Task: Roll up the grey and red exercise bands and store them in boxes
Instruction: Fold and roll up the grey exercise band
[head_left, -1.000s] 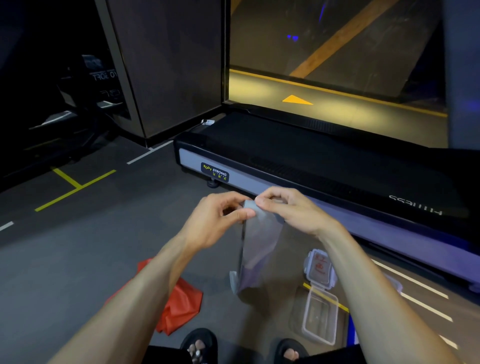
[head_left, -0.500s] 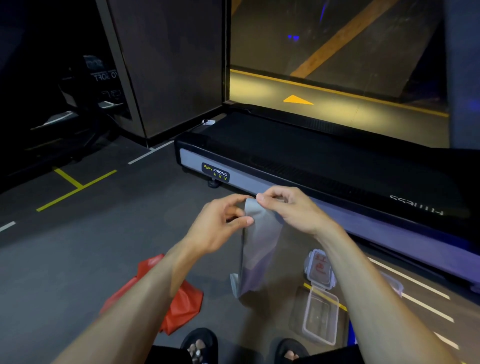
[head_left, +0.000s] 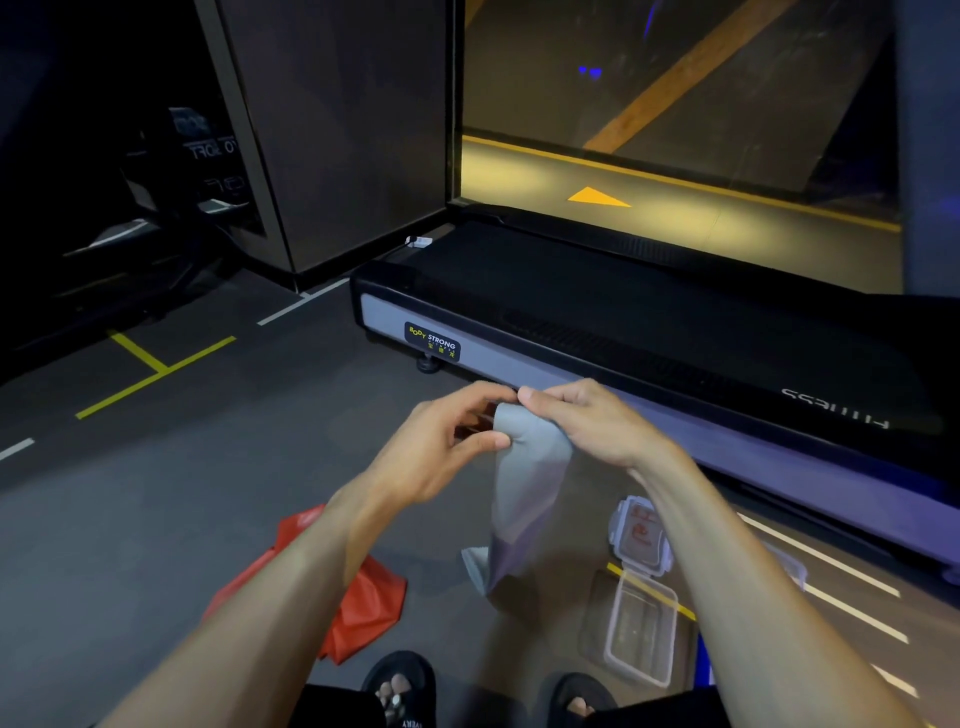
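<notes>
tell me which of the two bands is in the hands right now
The grey band: both the left hand and right hand pinch its top end. The red band lies crumpled on the floor.

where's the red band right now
In the head view the red band lies crumpled on the floor at lower left, partly hidden under the left forearm, just left of the hanging grey band and near the person's sandalled foot.

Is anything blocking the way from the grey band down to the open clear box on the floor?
Nothing visible blocks it. The grey exercise band hangs from both the left hand and right hand; the clear plastic box lies open, lid flipped back. The right forearm only crosses beside it.
</notes>
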